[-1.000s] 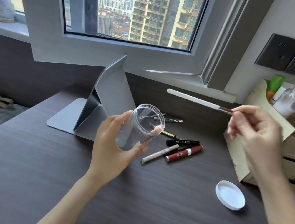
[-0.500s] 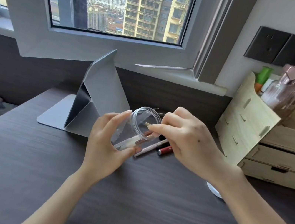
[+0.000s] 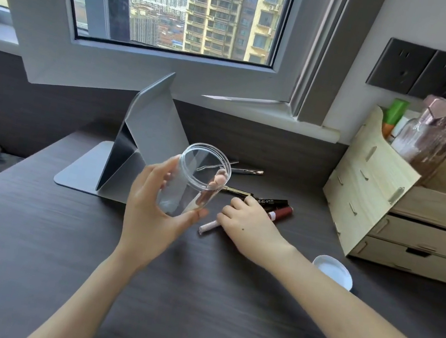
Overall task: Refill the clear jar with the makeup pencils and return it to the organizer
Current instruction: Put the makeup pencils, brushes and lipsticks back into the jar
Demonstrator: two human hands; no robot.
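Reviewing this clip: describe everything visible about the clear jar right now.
The clear jar is a transparent, plastic-looking cylinder with a ridged, threaded rim and no lid on. The left hand holds it off the desk, fingers wrapped round its lower body, thumb on the near side. It tilts, its open mouth facing up and toward the camera. Something pale seems to lie inside; glare makes it uncertain.

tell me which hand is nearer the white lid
Right. The right hand rests on the pens just left of the white lid; the left hand holds the jar farther left.
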